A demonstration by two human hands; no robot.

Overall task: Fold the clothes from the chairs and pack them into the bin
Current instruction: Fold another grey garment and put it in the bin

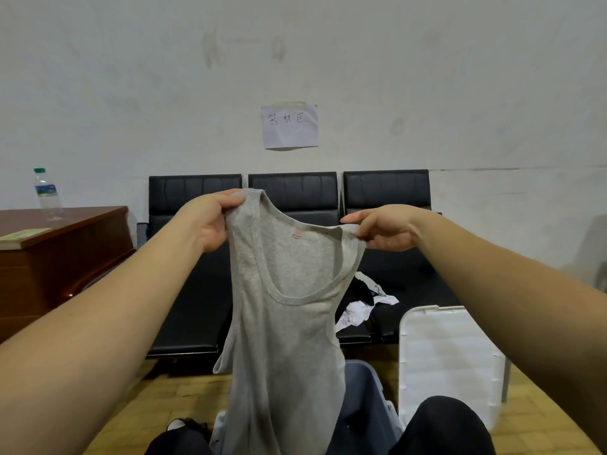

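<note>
A grey tank top (289, 323) hangs in the air in front of me, held up by its two shoulder straps. My left hand (210, 221) grips the left strap and my right hand (384, 228) pinches the right strap. The top's lower part drapes down over the grey bin (368, 408) that stands on the floor between my knees. Behind it a row of black chairs (387, 198) stands against the wall. A small heap of black and white clothes (364, 300) lies on the middle seat, partly hidden by the top.
The bin's white lid (443, 359) leans upright at the right, against the chairs. A brown wooden desk (62, 254) stands at the left with a water bottle (47, 193) and a book (23, 236) on it. A paper sign (289, 126) hangs on the wall.
</note>
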